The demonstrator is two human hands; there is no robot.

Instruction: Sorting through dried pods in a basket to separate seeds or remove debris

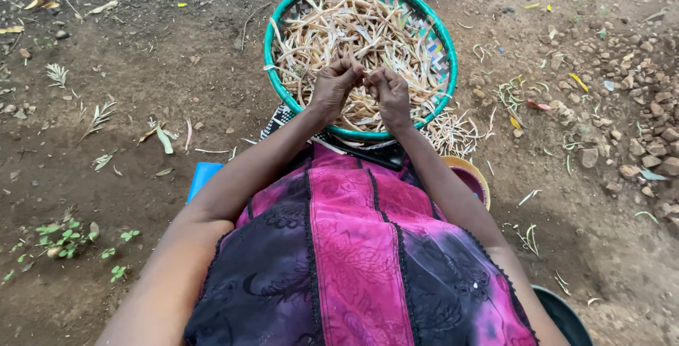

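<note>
— Bare brown earth lies all around us, with dry leaves scattered on the left and a few green seedlings (67, 236) low on that side. What do we have in hand?

— Our left hand (334, 86) and right hand (389, 91) meet over the green-rimmed woven basket (272, 70), fingertips pinched together on what looks like one dried pod (366, 76); it is small and partly hidden by our fingers, so we cannot be sure of its shape.

— And where does it sit?

— Just above the heap of pale dried pods (353, 31) that fills the basket, in front of our lap.

— How will it handle?

— We judge it very light, papery and brittle, likely to snap or split under pressure. Best held by its two ends, one per hand, with a gentle pinch and no squeezing in the middle.

— Anything further right?

— A loose pile of husks (453, 134) lies on the ground beside the basket, a yellow-rimmed bowl (474, 176) sits by our right arm, and stones (636, 106) are strewn beyond.
</note>
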